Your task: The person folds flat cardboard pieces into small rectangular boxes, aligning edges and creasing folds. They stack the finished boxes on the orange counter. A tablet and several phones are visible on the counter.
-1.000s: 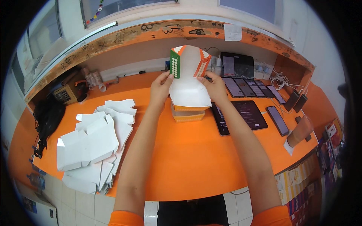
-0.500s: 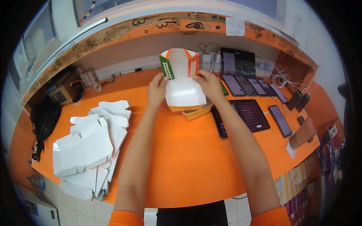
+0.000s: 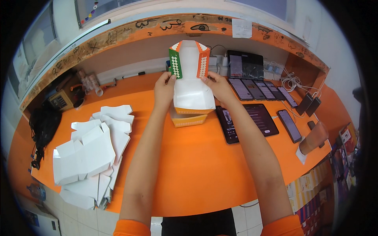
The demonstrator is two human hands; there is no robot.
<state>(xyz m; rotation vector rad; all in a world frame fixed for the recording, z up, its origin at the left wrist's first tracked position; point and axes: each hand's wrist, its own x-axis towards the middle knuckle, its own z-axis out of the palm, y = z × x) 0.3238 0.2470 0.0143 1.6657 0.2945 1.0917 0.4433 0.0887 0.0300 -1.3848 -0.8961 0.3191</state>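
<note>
Between my two hands is a folding cardboard food box [image 3: 193, 95], white inside, with its lid raised. The lid's side flaps are patterned, green on the left and orange on the right. My left hand [image 3: 163, 89] pinches the green side, and my right hand [image 3: 219, 89] pinches the orange side near the lid's fold. Directly beneath sits a second orange-yellow box [image 3: 188, 121], its upper part hidden by the held one. To the left of my left arm lies a loose pile of flat white box blanks [image 3: 88, 153].
On the right of the orange table [image 3: 189, 173] lie a tablet [image 3: 262, 120], several phones [image 3: 241, 89], a single phone [image 3: 289, 125], and white cables [image 3: 291, 83]. A laptop-like dark screen [image 3: 246, 65] leans at the back. A black bag [image 3: 44, 124] rests at far left.
The held box's lid stands more upright and its side flaps are squarer. The lower box has shifted left and now lines up beneath the held one. Both hands keep their grip.
</note>
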